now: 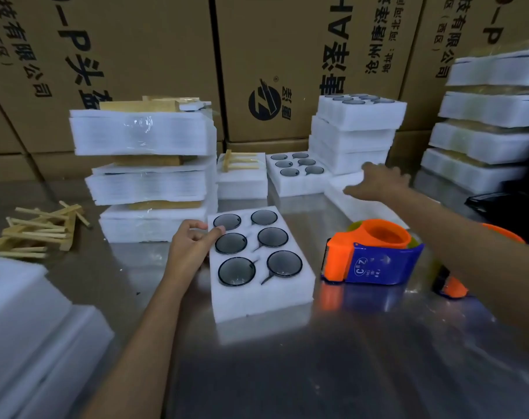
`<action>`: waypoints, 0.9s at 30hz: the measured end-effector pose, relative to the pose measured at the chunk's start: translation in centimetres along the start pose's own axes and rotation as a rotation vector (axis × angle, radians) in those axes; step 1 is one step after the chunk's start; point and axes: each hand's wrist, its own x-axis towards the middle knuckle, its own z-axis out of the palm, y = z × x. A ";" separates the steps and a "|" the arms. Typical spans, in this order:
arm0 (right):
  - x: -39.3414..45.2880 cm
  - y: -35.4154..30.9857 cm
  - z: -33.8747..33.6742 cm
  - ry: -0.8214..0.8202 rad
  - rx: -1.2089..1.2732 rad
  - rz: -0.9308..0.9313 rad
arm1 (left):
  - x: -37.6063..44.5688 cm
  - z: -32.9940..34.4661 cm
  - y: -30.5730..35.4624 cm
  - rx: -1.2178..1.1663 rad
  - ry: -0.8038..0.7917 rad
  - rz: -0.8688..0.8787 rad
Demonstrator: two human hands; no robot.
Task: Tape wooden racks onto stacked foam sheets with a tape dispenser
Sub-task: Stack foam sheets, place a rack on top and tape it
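Note:
A white foam sheet [290,293] with several round dark lenses set in its holes lies on the metal table in front of me. My left hand [190,247] grips its near-left corner, thumb on top. My right hand [378,181] reaches far right with fingers spread over a plain foam sheet [347,204]; it is blurred. An orange and blue tape dispenser [372,255] stands right of the centre foam sheet. Loose wooden racks [42,231] lie in a pile at the left. One wooden rack [240,163] rests on a small foam stack at the back.
Taped foam bundles with wooden racks [145,167] are stacked at back left. More foam stacks [354,131] stand at back centre and far right [484,122]. Cardboard boxes [154,49] wall off the back. A second orange dispenser [450,285] lies under my right forearm. Foam [30,325] fills the near left.

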 end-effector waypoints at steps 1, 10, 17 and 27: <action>1.1 1.0 0.3 -0.100 -0.028 0.056 | 0.1 0.0 0.0 -0.009 -0.005 -0.001; 0.2 0.4 -1.5 0.144 -0.098 -0.156 | 0.4 0.3 0.1 -0.036 -0.017 0.002; -14.6 -10.5 -3.0 0.169 -0.203 -0.716 | 0.0 -0.1 0.2 -0.077 -0.032 0.000; -16.7 -15.4 2.8 -0.025 0.139 -0.737 | -0.1 -0.9 -0.1 -0.209 -0.086 -0.013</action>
